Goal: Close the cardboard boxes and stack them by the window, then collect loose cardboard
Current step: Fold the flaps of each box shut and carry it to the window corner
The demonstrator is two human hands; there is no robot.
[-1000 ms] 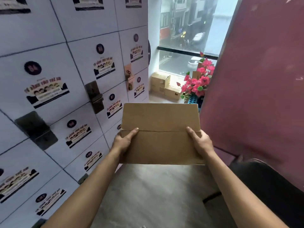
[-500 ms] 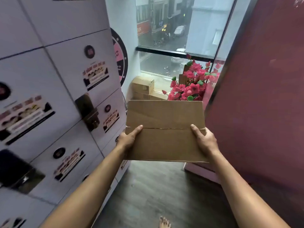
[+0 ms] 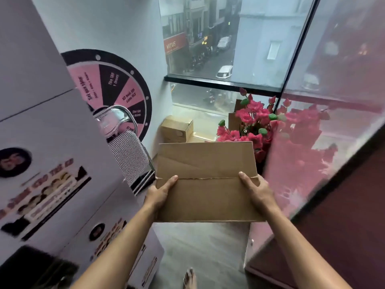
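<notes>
While we walked down the narrow aisle, white lockers [image 3: 48, 163] with printed stickers lined the far left. Next right, a pink-and-black prize wheel [image 3: 112, 90] hung on the wall, and a folded metal chair [image 3: 125, 147] leaned just below it, touching the lockers' end.

Our left hand [image 3: 159, 195] gripped the left edge of the closed cardboard box [image 3: 206, 184], thumb flat across the top by the centre seam, remaining fingers curled under and hidden. We held the box mid-air at about chest level, above the grey floor [image 3: 198, 247], flaps shut with the seam running left to right. Our right hand [image 3: 258, 192] clamped the right edge the same way, thumb on top, other fingers wrapped below out of sight. A bare foot [image 3: 189, 278] showed at the bottom edge, below the box.

Beyond the box, stacked cardboard boxes [image 3: 177, 128] sat on the floor against the window [image 3: 229, 49], well apart from the one we carried. Right of them, pink artificial flowers [image 3: 250, 122] stood just behind the held box's far right corner. Another cardboard piece [image 3: 233, 119] stood behind the flowers, partly hidden. Far right, a pink glossy panel [image 3: 312, 153] reflected the flowers, with a dark maroon surface [image 3: 343, 226] beside it.
</notes>
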